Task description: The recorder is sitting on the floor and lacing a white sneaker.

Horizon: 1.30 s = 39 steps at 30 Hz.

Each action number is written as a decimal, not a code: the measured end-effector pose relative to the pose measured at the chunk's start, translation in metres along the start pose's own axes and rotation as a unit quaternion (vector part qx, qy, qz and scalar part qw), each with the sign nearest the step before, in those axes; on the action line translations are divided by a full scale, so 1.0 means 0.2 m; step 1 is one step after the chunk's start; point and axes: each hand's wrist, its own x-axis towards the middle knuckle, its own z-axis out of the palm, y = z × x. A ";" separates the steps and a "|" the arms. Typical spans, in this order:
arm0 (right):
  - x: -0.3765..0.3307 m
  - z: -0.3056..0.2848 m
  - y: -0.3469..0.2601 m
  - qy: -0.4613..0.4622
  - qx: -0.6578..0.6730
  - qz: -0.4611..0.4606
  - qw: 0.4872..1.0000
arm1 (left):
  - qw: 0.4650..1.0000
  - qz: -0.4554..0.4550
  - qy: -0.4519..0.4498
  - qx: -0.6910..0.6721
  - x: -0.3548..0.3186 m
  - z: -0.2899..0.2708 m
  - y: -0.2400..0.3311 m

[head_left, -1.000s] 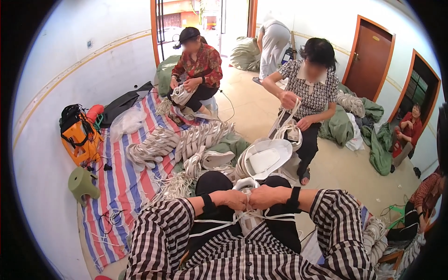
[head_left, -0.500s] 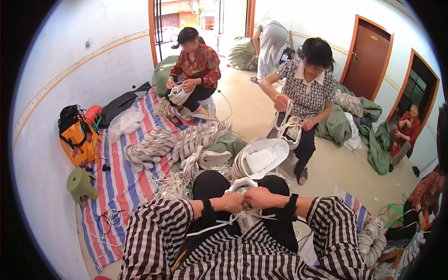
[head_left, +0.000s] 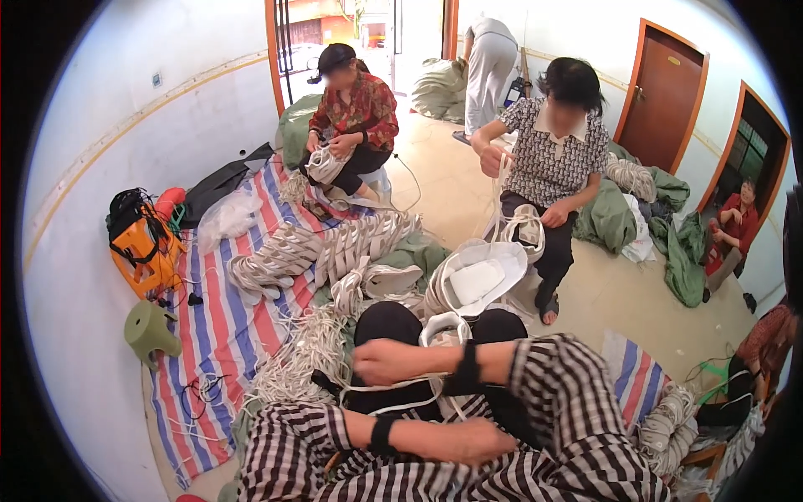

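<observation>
A white and beige shoe (head_left: 446, 332) stands between my knees, its opening facing up. White shoelaces (head_left: 401, 387) stretch from it across my dark trousers. My forearms are crossed. My right hand (head_left: 386, 361) reaches over to the left of the shoe, its fingers closed on a lace. Lower down and to the right, close to my body, is my left hand (head_left: 477, 442); it looks curled and slightly blurred, and what its fingers hold is hidden.
Stacked shoe uppers (head_left: 272, 259) and a heap of loose laces (head_left: 305, 351) lie on a striped sheet (head_left: 201, 402). A pile of white shoes (head_left: 477, 280) stands ahead. Facing me, a seated person (head_left: 556, 159) laces a shoe. A green stool (head_left: 152, 333) is at left.
My hands have parted from the shoe's front and crossed: the right went left, the left went right and nearer my body. The facing person's raised hand has moved left.
</observation>
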 end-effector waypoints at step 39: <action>-1.12 -0.18 -0.11 0.220 -0.140 0.274 0.926 | 0.878 -0.407 0.241 0.069 -0.61 -0.41 -0.33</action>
